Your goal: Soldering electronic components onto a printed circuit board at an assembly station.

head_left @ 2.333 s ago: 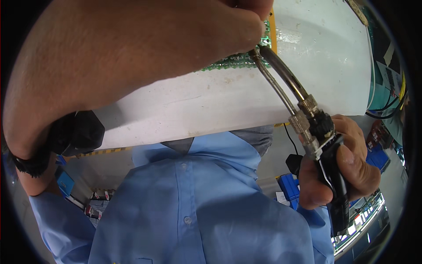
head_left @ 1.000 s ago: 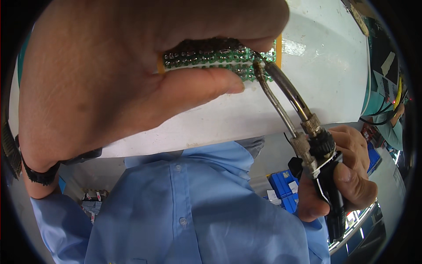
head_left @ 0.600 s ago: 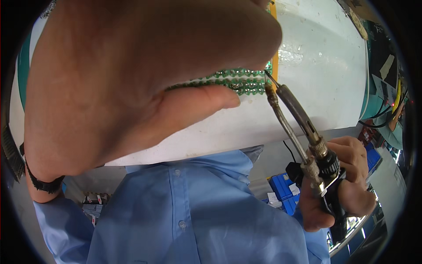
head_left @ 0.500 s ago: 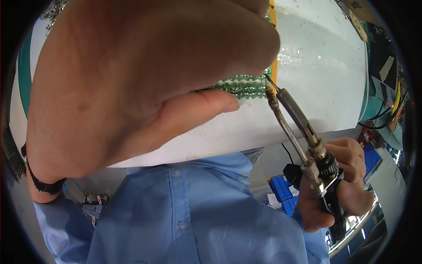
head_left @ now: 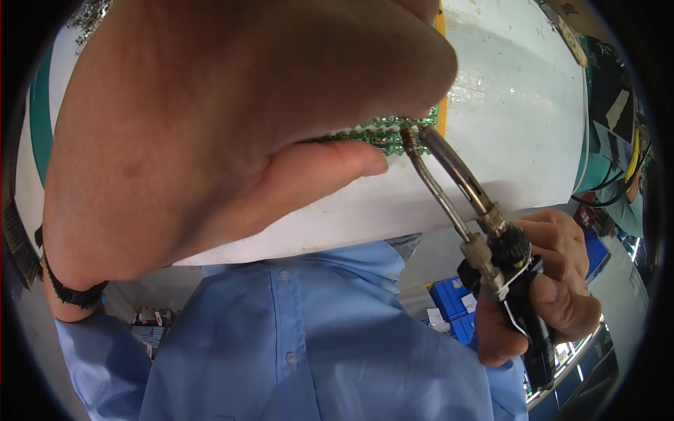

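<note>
Soldering step: left hand [head_left: 210, 133] pinching green circuit board [head_left: 382, 133]; right hand [head_left: 540, 288] clenched round soldering tool [head_left: 484, 231], tips touching board edge. Next probably needs steady tip contact.

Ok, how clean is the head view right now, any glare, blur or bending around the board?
Head view: left hand looms huge and soft-focused, hiding most of the green board; glare whitens the table; fisheye bends its edge, dark corners; the two-pronged iron in the right hand is sharp.
</note>
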`<state>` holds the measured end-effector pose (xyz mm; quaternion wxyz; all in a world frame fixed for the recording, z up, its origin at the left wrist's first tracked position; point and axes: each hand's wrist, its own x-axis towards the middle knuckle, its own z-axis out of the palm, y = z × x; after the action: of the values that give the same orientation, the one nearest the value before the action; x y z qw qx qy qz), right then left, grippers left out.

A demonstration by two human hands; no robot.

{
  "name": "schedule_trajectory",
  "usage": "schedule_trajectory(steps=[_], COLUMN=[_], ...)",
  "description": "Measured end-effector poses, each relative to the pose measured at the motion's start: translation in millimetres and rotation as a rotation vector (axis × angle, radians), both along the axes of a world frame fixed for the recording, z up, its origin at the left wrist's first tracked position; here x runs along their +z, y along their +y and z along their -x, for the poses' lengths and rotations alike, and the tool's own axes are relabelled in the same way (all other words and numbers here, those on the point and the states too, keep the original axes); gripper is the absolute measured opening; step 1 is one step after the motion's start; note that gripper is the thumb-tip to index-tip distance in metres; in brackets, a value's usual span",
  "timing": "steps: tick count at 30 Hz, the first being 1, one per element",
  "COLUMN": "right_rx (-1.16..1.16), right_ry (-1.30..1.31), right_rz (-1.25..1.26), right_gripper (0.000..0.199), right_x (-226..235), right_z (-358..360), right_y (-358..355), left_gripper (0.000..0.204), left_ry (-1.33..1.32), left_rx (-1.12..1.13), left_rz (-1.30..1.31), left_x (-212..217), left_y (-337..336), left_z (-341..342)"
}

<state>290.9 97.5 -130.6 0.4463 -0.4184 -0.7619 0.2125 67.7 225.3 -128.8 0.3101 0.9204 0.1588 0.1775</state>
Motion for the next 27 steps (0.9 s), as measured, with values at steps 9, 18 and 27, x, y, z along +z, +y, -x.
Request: schedule_trajectory(steps=[9, 18, 27], right_rx=[-0.027, -0.091, -0.385], right_ry=[0.012, 0.083, 0.130], right_rz=[0.034, 0.007, -0.197], right_gripper=[0.045, 0.042, 0.040], right_x=[-4, 1, 2], right_z=[-1, 1, -3], right_y=[-5, -12, -9], left_gripper=[0.024, 0.025, 0.032], left_ry=[-0.047, -0.033, 0.004], left_rx=[-0.029, 0.001, -0.005], left_rz=[0.008, -0.013, 0.035], left_x=[-12, 0, 10], left_y=[4, 7, 16], left_z=[-8, -3, 2])
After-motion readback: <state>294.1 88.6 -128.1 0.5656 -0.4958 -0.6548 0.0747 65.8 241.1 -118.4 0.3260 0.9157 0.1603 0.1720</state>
